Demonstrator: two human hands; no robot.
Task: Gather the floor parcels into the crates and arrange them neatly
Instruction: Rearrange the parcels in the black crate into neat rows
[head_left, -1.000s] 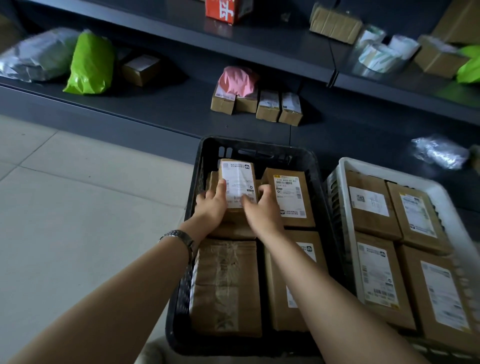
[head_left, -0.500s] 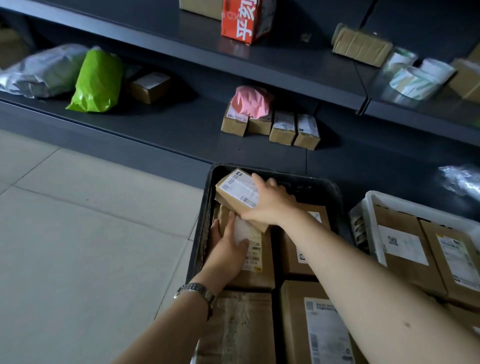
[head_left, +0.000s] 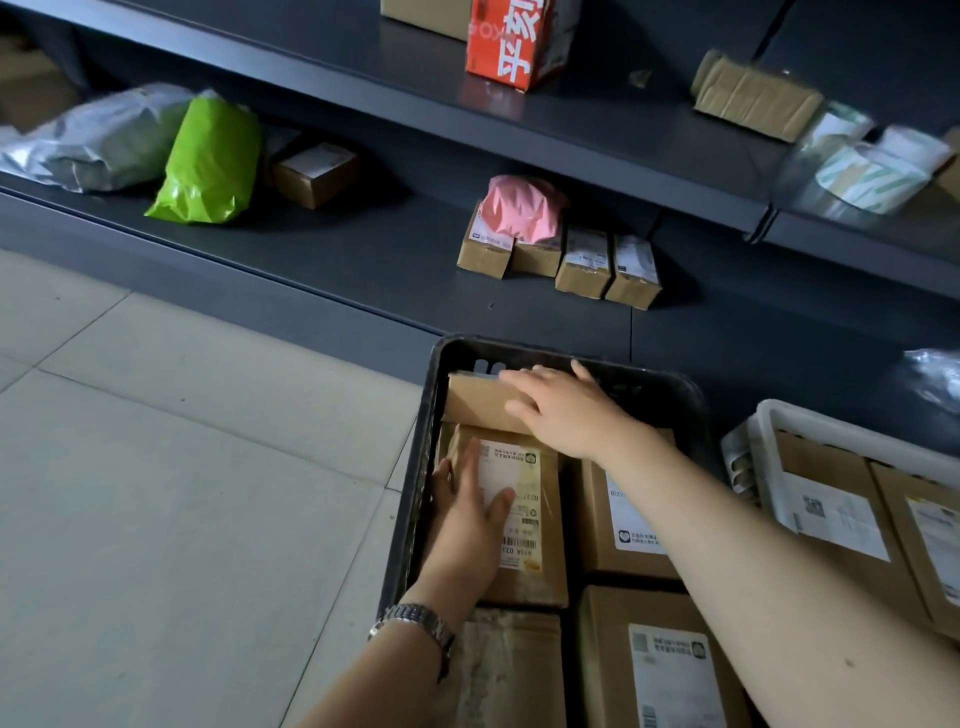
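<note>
Fingers (head_left: 522, 383) touch two parcels (head_left: 524, 470) (one crate (head_left: 519, 349)).

A green bag (head_left: 208, 161) and red carton (head_left: 514, 41) sit on shelves (head_left: 363, 270).

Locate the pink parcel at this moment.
In the head view, the pink parcel lies on the lower shelf, atop a row of small cardboard boxes, beyond the black crate, right of the green bag.

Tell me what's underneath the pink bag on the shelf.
The pink bag sits on two small cardboard boxes. Their tops beneath it are covered, so anything else there can't be seen.
</note>
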